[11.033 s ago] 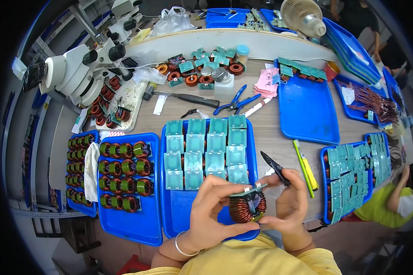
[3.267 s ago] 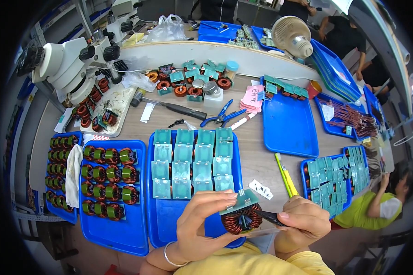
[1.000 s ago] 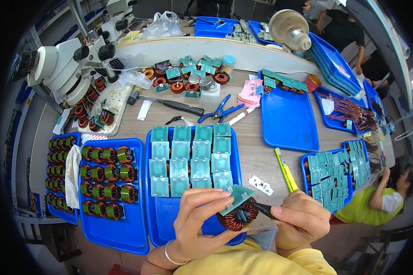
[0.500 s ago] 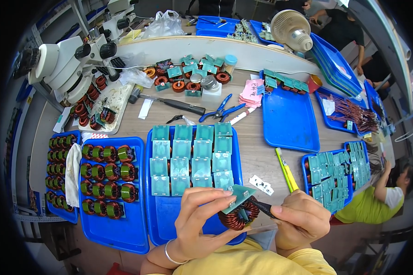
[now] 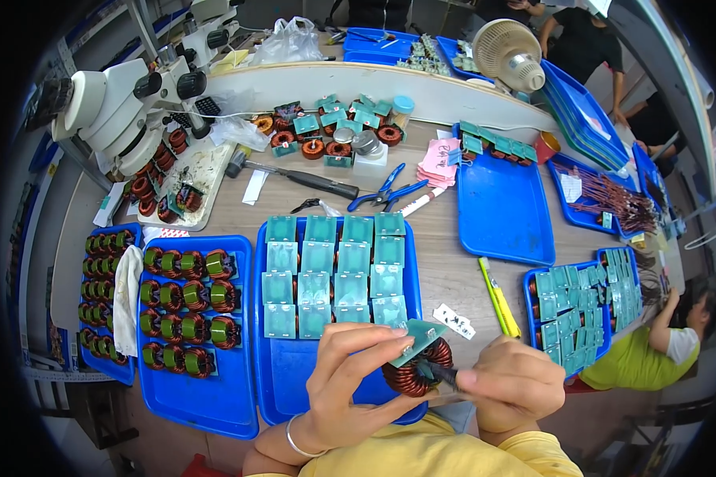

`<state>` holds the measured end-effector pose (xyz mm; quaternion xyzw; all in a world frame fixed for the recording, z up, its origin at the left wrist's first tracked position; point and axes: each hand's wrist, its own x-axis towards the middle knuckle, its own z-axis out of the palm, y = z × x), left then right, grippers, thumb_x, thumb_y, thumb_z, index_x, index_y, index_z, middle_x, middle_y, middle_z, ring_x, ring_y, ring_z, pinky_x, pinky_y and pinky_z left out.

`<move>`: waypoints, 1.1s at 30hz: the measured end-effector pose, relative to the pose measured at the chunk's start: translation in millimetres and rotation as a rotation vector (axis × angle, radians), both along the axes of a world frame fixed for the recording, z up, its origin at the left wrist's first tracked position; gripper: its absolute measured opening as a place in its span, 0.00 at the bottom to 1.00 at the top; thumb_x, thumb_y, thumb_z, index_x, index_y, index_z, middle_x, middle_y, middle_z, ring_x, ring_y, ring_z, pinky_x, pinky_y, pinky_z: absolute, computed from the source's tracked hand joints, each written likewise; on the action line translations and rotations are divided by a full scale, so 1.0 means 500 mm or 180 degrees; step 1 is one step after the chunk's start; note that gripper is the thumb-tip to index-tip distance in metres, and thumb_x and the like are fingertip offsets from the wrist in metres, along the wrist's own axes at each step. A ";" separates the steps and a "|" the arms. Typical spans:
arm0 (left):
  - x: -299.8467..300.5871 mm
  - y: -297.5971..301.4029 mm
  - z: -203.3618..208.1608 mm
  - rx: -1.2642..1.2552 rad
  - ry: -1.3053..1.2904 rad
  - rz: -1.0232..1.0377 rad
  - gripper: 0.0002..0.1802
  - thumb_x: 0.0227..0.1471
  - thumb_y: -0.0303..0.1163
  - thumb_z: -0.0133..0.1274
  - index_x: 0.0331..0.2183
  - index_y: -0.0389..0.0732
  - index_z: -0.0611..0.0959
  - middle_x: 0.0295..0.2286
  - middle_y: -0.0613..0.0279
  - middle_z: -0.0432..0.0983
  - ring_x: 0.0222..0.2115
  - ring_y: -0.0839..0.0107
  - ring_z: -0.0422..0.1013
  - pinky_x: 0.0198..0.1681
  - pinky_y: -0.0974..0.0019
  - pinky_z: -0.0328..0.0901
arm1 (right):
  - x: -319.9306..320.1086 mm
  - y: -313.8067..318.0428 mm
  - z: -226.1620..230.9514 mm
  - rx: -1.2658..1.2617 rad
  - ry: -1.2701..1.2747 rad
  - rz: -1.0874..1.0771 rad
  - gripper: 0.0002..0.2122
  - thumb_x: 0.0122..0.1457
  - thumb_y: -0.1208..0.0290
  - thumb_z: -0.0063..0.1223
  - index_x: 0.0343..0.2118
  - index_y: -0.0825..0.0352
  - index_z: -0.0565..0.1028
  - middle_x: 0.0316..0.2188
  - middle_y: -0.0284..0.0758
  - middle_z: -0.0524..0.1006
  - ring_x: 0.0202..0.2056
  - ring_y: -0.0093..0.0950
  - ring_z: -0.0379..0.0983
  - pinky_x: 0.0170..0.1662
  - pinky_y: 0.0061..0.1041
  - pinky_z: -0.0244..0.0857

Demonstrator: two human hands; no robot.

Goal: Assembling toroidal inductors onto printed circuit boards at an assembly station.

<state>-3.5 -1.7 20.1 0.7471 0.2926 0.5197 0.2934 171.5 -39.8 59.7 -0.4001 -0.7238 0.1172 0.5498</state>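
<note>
Between its thumb and fingers my left hand (image 5: 350,374) grips a toroidal coil (image 5: 414,377) wound with copper wire. A small green board (image 5: 413,340) is fixed on the coil's upper side, under my fingertips. My right hand (image 5: 514,383) is closed round a slim black pointed tool (image 5: 447,377). The tool's tip reaches into the coil's ring opening and is partly hidden there. Behind my left hand, a blue tray (image 5: 282,374) holds rows of similar coils, green boards (image 5: 314,287) facing up.
Trays of green-banded coils (image 5: 196,296) stand at left. Farther back lie a hammer (image 5: 318,184), blue pliers (image 5: 386,191) and pink paper slips (image 5: 437,163). A yellow cutter (image 5: 497,298) lies right of centre, near another blue tray (image 5: 505,211). Another person (image 5: 652,346) sits at the right.
My right hand has shifted slightly left and turned, bringing the black tool from the board's edge down into the coil's opening. The coil is tilted slightly differently in my left hand.
</note>
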 end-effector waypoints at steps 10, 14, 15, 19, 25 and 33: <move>-0.002 -0.004 0.000 -0.0711 -0.0410 -0.0485 0.36 0.24 0.29 0.71 0.40 0.34 0.74 0.37 0.53 0.71 0.39 0.62 0.69 0.43 0.63 0.64 | 0.014 -0.010 -0.024 0.0041 0.1035 -0.0119 0.11 0.38 0.83 0.62 0.29 0.75 0.77 0.21 0.37 0.75 0.19 0.27 0.70 0.22 0.22 0.63; 0.001 -0.005 0.002 -0.0883 -0.0617 -0.0541 0.32 0.28 0.28 0.69 0.41 0.34 0.76 0.39 0.54 0.72 0.40 0.61 0.69 0.42 0.65 0.65 | 0.015 -0.012 -0.026 0.0008 0.1008 -0.0052 0.11 0.38 0.82 0.61 0.29 0.75 0.77 0.21 0.37 0.75 0.19 0.28 0.70 0.22 0.23 0.63; 0.002 -0.005 0.001 -0.0883 -0.0617 -0.0541 0.32 0.28 0.28 0.69 0.41 0.34 0.76 0.39 0.54 0.72 0.40 0.61 0.69 0.42 0.65 0.65 | 0.016 -0.011 -0.027 0.0032 0.1005 -0.0008 0.11 0.38 0.82 0.61 0.29 0.75 0.77 0.21 0.37 0.74 0.19 0.28 0.70 0.22 0.23 0.63; 0.002 -0.008 -0.004 -0.1076 -0.0788 -0.0716 0.33 0.29 0.26 0.68 0.43 0.33 0.75 0.40 0.52 0.71 0.43 0.60 0.68 0.45 0.64 0.65 | 0.016 -0.012 -0.024 0.0029 0.0967 0.0123 0.10 0.38 0.83 0.60 0.28 0.75 0.77 0.21 0.38 0.74 0.19 0.29 0.70 0.22 0.23 0.64; -0.002 -0.008 -0.005 -0.1673 -0.1333 -0.1408 0.37 0.33 0.23 0.65 0.48 0.30 0.68 0.45 0.50 0.66 0.48 0.62 0.65 0.52 0.63 0.61 | 0.017 -0.014 -0.016 0.0091 0.0960 0.0242 0.11 0.37 0.84 0.60 0.28 0.75 0.77 0.20 0.37 0.74 0.19 0.29 0.70 0.23 0.24 0.64; -0.003 -0.007 0.000 -0.1909 -0.1457 -0.1597 0.37 0.34 0.21 0.64 0.49 0.29 0.67 0.46 0.50 0.65 0.49 0.63 0.63 0.54 0.63 0.59 | 0.007 -0.019 -0.005 0.0011 0.0500 0.0027 0.15 0.34 0.85 0.62 0.30 0.71 0.78 0.21 0.35 0.74 0.19 0.27 0.70 0.22 0.22 0.64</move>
